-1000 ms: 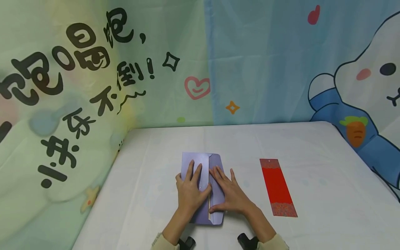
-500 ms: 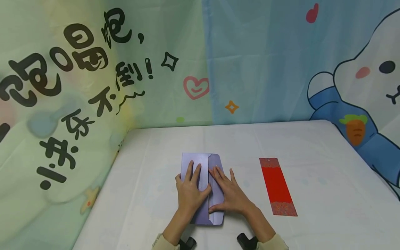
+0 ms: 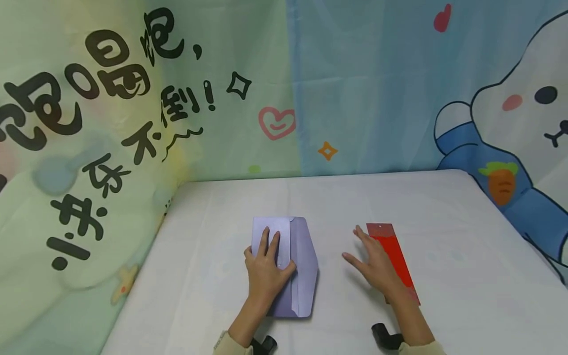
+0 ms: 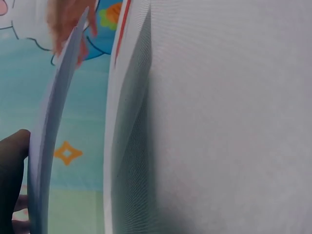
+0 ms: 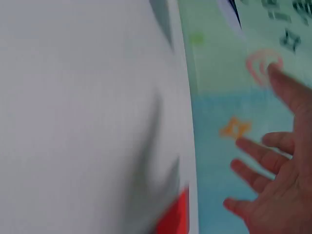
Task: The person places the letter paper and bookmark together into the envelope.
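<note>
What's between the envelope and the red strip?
In the head view, part of the right hand, over white cloth. The hand also hides some of the strip.

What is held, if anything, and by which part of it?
The left hand lies on the purple envelope; whether it also grips the envelope's left edge cannot be told. The right hand holds nothing.

- Printed fabric backdrop (image 3: pixel 235 44): bold black Chinese lettering (image 3: pixel 124 81), two slanted lines running between upper and lower left of the frame.
- Upper line ends in a comma (image 3: pixel 197 51).
- Lower line: "不" (image 3: pixel 140 140) legible; exclamation mark (image 3: pixel 207 92) at its upper end. Other characters too stylised to read for sure.
- Right wrist view, top right: black characters (image 5: pixel 303 7), blurred, cut off, unreadable.
</note>
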{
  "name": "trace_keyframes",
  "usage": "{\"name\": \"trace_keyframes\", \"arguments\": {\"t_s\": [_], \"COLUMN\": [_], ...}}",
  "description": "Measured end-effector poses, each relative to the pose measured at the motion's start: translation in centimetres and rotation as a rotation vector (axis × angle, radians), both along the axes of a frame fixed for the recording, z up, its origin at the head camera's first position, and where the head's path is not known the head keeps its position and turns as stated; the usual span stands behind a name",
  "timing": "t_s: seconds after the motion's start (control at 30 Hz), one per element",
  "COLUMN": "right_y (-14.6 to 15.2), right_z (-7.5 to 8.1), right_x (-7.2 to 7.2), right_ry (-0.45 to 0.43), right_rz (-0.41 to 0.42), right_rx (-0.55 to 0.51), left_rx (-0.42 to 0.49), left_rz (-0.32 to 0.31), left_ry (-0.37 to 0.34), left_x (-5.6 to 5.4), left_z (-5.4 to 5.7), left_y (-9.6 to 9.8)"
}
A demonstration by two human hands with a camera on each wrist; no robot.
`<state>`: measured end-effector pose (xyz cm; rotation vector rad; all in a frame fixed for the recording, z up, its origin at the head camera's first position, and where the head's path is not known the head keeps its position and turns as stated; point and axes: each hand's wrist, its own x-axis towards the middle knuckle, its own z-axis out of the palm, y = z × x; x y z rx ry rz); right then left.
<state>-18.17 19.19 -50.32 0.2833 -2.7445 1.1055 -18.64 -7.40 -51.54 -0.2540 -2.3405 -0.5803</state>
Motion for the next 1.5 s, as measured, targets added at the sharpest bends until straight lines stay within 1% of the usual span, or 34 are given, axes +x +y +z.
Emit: {"name": "trace_keyframes", "arguments": {"t_s": [0.07, 0.17, 0.23, 0.33, 0.4, 0.43, 0.53, 0.63, 0.9, 1.07, 1.2, 1.4, 1.5], "right_y": [2.2, 4.9, 6.1, 7.1, 7.4, 7.4, 7.4, 7.2, 7.0, 6.8, 6.8, 6.7, 6.7], "right_z": [-0.2, -0.8, -1.3, -2.3, -3.0, -3.3, -4.0, -4.4, -4.3, -4.4, -4.5, -4.6, -4.7], "right_x": [0.1, 0.4, 0.5, 0.7, 0.8, 0.8, 0.9, 0.9, 1.1, 1.2, 1.1, 1.0, 0.9], "right_ry": [-0.005, -0.027, -0.067, -0.134, -0.151, -0.148, -0.103, -0.06, -0.035, 0.009, 0.034, 0.057, 0.074], "right_rz": [-0.078, -0.148, -0.162, -0.155, -0.154, -0.159, -0.187, -0.213, -0.234, -0.26, -0.285, -0.334, -0.354], "right_rx": [0.057, 0.147, 0.186, 0.2, 0.204, 0.206, 0.21, 0.205, 0.195, 0.17, 0.155, 0.115, 0.077], "left_rx": [0.009, 0.024, 0.034, 0.045, 0.049, 0.05, 0.051, 0.053, 0.063, 0.063, 0.062, 0.053, 0.055], "left_rz": [-0.003, -0.002, 0.0, 0.002, 0.002, 0.002, 0.005, 0.01, 0.015, 0.011, 0.008, 0.012, 0.013], "left_ry": [-0.004, -0.008, -0.009, -0.01, -0.009, -0.009, -0.009, -0.013, -0.026, -0.011, -0.015, -0.025, -0.025], "left_x": [0.0, 0.1, 0.1, 0.1, 0.1, 0.1, 0.1, 0.1, 0.2, 0.2, 0.2, 0.1, 0.1], "left_z": [0.0, 0.2, 0.2, 0.2, 0.2, 0.2, 0.2, 0.2, 0.2, -0.1, -0.1, -0.2, -0.1], "left_y": [0.0, -0.1, -0.2, -0.2, -0.2, -0.2, -0.1, -0.1, -0.3, -0.4, -0.4, -0.5, -0.6]}}
